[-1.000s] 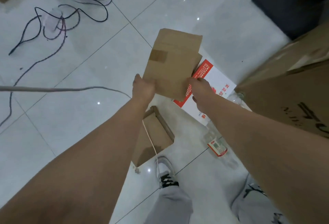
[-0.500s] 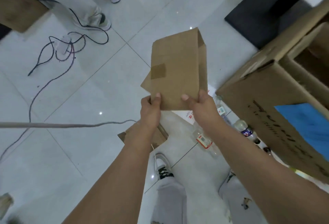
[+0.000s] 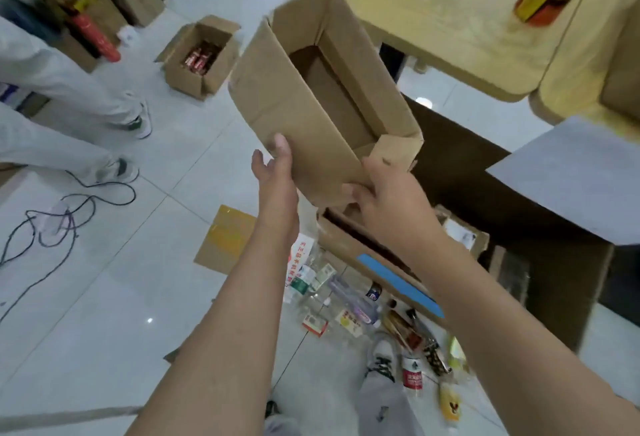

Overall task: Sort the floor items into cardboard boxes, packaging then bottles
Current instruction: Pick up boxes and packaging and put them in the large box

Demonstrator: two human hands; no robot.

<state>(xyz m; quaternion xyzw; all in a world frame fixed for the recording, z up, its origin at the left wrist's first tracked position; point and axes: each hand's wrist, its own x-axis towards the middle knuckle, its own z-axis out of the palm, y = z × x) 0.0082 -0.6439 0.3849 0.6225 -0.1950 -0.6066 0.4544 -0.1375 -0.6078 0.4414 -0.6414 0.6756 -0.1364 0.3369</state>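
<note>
I hold a small brown carton (image 3: pixel 298 103) up in front of me, its open mouth turned toward me and its inside bare. My left hand (image 3: pixel 277 165) presses flat against its left wall with the fingers spread. My right hand (image 3: pixel 384 196) grips its lower right corner by a flap. Below it stands a large cardboard box (image 3: pixel 540 255) with a blue tape strip (image 3: pixel 398 279) on its flap. Several plastic bottles (image 3: pixel 349 300) and small packets lie on the floor at its foot, near my shoe (image 3: pixel 381 359).
A flat cardboard sheet (image 3: pixel 225 238) lies on the tiles. An open box of red items (image 3: pixel 201 54) stands further off. Another person's legs (image 3: pixel 69 96) are at left, beside dark cables (image 3: pixel 62 221). A yellow table (image 3: pixel 450 9) is behind.
The folded carton has been lifted and spread into an open box shape. My view has swung up and right, bringing the large box, the bottles and the table into sight.
</note>
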